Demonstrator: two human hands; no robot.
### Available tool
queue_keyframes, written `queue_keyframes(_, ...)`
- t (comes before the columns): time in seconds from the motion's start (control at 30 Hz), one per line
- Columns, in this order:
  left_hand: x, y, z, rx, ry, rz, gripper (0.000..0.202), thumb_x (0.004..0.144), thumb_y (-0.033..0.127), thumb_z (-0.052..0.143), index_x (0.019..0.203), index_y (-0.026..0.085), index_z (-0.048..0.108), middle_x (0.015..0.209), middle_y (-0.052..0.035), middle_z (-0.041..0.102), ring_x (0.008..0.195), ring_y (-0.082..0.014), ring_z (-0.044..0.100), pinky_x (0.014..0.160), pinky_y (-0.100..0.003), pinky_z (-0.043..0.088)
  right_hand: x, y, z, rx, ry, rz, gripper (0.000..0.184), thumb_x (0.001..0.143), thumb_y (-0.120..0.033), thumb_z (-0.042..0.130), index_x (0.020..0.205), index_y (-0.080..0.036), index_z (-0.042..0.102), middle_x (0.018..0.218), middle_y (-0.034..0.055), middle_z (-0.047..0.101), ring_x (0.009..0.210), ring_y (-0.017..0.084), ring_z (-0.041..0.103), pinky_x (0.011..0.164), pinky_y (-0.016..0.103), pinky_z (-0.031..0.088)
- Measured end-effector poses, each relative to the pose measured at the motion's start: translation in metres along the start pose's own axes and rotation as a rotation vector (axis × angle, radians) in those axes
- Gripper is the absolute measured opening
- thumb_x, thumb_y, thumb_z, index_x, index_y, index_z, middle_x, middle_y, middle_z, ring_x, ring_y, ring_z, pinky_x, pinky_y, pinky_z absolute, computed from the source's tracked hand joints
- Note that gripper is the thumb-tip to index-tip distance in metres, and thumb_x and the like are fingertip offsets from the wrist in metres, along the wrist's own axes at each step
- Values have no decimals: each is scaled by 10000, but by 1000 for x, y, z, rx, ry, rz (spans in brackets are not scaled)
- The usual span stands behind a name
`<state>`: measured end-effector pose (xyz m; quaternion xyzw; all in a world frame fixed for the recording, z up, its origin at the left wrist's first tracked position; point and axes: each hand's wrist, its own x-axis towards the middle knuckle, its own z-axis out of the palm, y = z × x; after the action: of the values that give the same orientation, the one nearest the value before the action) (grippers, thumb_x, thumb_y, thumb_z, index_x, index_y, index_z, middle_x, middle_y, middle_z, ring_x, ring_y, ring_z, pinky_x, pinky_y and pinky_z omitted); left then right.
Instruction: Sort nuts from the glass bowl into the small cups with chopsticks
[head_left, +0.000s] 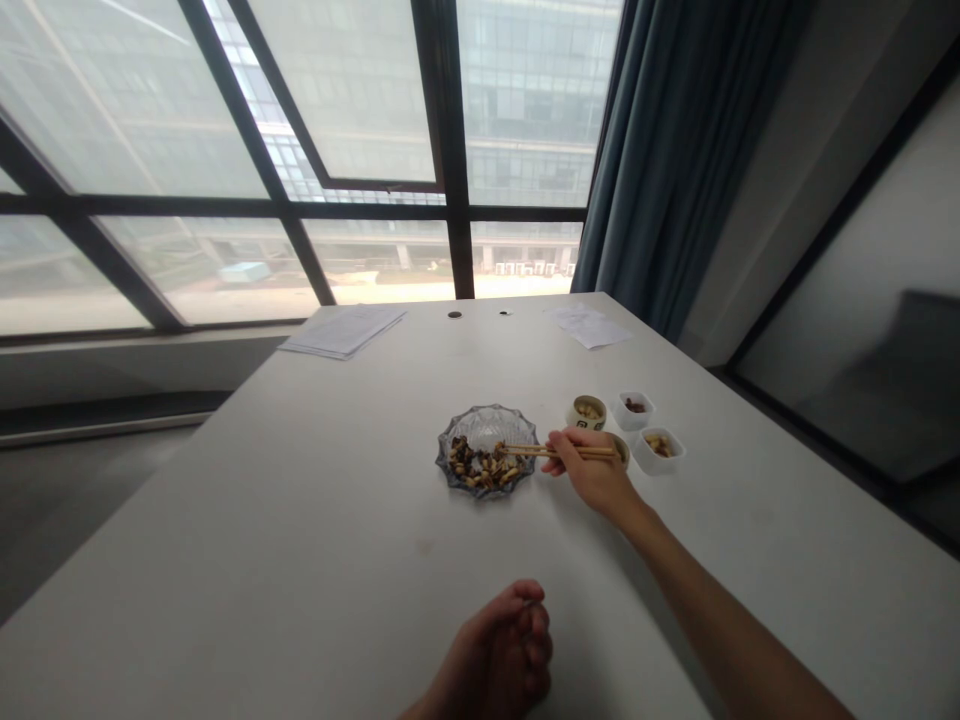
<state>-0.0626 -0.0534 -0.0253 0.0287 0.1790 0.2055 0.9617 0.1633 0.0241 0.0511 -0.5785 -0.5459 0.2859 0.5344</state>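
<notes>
My right hand point(589, 470) grips a pair of wooden chopsticks point(551, 452) whose tips reach left into a scalloped glass dish point(487, 420) holding mixed nuts and beans point(484, 468). Beside this hand stand a round cup point(586, 411) and two small white square bowls point(634, 408) point(658, 448), each with a few pieces inside. Another small cup is mostly hidden behind my right hand. My left hand point(499, 655) rests on the white table point(300, 540) near the front edge, fingers curled together, nothing visible in them.
Sheets of paper point(343, 330) lie at the table's far left, and another sheet point(589, 326) at the far right. Two dark cable holes point(454, 314) sit near the far edge. Large windows stand behind, with a blue curtain point(667, 160) at the right.
</notes>
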Motion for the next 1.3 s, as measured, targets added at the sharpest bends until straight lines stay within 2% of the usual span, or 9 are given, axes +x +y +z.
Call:
queue_keyframes(0.13,1,0,0,10,7,-3,195,810,202,752,969,186,640,775,16,659,647,-103,616,578,-217,326,0,4,3,-19,-23,-27,478,985,-568,537,774,-173,704,649,42,721,552,154,673,546,242,519)
queue_keyframes(0.33,3,0,-1,16,-2,26,180,827,203,737,975,180,638,754,19,652,622,-98,609,565,-213,322,0,8,6,-2,83,-41,508,976,-603,527,748,-181,693,573,29,677,466,134,589,471,233,460)
queue_keyframes(0.53,1,1,2,1,6,15,203,805,198,761,972,177,647,780,10,671,643,-102,626,571,-210,345,1,-10,-6,49,186,-82,526,967,-621,524,743,-174,689,577,41,678,472,144,610,479,246,493)
queue_keyframes(0.63,1,1,1,11,10,10,199,801,196,765,962,174,650,769,12,667,638,-100,621,576,-209,354,7,-26,-27,85,357,-124,499,957,-595,557,758,-160,699,565,42,673,443,143,608,453,249,497)
queue_keyframes(0.73,1,0,1,22,8,29,200,801,207,769,962,174,655,762,13,663,623,-99,613,558,-211,340,17,-33,-61,82,578,-194,494,957,-569,568,753,-139,698,564,54,675,435,152,623,437,254,504)
queue_keyframes(0.87,1,0,0,20,11,31,214,791,210,783,963,177,661,764,14,662,624,-101,616,557,-211,344,27,-20,-113,2,863,-221,500,968,-553,544,732,-131,670,526,43,644,415,151,623,408,240,499)
queue_keyframes(0.93,1,1,0,13,10,20,211,795,209,782,966,179,662,766,14,662,631,-101,619,570,-209,357,29,-12,-132,-49,929,-176,485,963,-545,552,725,-135,655,527,35,637,408,144,621,387,222,488)
queue_keyframes(1.07,0,3,-1,1,4,3,201,803,199,775,967,178,661,771,14,662,650,-99,626,592,-206,375,27,-4,-146,-133,912,-54,467,938,-540,593,703,-140,645,509,26,622,390,140,617,367,202,482)
queue_keyframes(1.3,2,2,-1,25,16,24,205,797,212,779,961,179,660,760,18,656,625,-100,608,565,-209,342,29,-8,-135,-110,821,-56,448,935,-531,605,710,-147,651,501,29,634,392,158,637,383,215,519)
